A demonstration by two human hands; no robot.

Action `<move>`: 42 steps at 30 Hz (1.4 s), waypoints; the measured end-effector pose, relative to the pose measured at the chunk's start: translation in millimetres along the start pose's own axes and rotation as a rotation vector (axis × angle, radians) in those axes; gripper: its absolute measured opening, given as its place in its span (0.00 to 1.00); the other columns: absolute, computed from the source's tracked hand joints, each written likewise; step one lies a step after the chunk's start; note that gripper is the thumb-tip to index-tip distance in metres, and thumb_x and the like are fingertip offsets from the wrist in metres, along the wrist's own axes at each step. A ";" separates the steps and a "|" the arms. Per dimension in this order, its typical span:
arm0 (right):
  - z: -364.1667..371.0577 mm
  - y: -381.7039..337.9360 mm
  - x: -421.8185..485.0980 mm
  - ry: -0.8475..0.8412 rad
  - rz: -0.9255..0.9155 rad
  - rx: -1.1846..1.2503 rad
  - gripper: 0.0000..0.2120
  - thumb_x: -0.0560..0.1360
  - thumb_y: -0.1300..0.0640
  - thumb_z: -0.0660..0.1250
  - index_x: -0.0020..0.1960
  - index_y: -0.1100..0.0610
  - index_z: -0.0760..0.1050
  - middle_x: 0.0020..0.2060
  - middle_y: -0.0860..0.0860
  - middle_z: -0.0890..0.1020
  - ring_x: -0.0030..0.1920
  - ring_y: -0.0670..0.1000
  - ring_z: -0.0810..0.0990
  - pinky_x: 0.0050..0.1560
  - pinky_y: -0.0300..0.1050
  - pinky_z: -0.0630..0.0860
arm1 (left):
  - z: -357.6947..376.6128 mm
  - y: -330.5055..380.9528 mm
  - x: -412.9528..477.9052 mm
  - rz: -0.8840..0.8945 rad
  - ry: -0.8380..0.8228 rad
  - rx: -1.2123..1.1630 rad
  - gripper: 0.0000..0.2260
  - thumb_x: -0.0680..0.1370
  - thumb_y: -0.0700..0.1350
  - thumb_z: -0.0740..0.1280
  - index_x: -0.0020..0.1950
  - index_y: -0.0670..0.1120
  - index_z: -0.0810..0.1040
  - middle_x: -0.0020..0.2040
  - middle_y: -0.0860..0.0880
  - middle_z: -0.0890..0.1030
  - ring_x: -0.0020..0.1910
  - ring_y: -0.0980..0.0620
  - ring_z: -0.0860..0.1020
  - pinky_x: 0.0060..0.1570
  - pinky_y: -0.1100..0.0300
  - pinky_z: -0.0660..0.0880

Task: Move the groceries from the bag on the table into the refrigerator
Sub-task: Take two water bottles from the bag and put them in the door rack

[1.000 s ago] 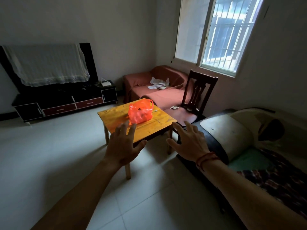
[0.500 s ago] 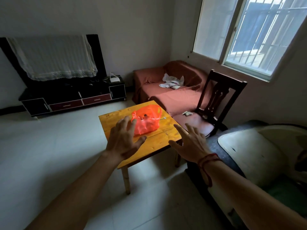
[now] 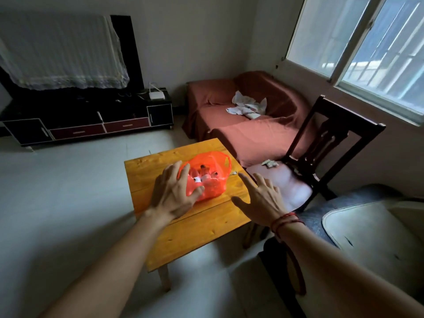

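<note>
A: Bag (image 3: 215,187) sits on table (image 3: 195,228); left hand (image 3: 172,196) and right hand (image 3: 261,200) flank it, fingers spread wide, holding nothing.
B: Gather both handles (image 3: 227,160); lift level, since contents (image 3: 206,177), perhaps bottles, may tip.

At centre frame I see my left hand (image 3: 173,193), fingers spread, over the left side of the orange plastic bag (image 3: 213,171). Whether the fingertips touch the plastic I cannot tell. My right hand (image 3: 261,199), also spread, hovers just right of the bag and apart from it, with a red string (image 3: 286,220) round its wrist. The bag sits on the yellow wooden table (image 3: 183,232), its mouth gaping, with small containers showing inside. Right of the table stands a dark chair (image 3: 332,138). Above the table lies a covered sofa (image 3: 247,134) with crumpled papers (image 3: 247,106) on it. At upper left a pale cloth (image 3: 62,53) hangs above a black stand (image 3: 87,125). At upper right is a window (image 3: 367,42).
</note>
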State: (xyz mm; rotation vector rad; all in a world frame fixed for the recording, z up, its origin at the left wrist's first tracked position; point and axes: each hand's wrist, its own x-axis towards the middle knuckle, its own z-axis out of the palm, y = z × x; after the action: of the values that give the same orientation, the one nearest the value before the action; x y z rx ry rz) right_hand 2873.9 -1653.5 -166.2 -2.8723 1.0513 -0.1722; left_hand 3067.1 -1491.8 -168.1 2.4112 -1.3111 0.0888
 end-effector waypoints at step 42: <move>239.2 37.1 376.7 -0.606 0.012 0.234 0.35 0.77 0.35 0.59 0.79 0.46 0.52 0.73 0.59 0.64 0.68 0.64 0.67 0.62 0.60 0.72 | 268.9 -98.2 287.7 -0.366 -0.587 -0.245 0.28 0.77 0.55 0.66 0.73 0.43 0.65 0.71 0.45 0.66 0.71 0.44 0.66 0.69 0.48 0.66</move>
State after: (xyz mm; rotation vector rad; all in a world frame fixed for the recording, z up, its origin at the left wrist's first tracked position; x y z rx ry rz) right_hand 3167.6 -1917.2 -377.7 -2.4488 0.8519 0.5088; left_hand 3273.7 -1771.6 -377.3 2.4972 -0.9815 -0.8825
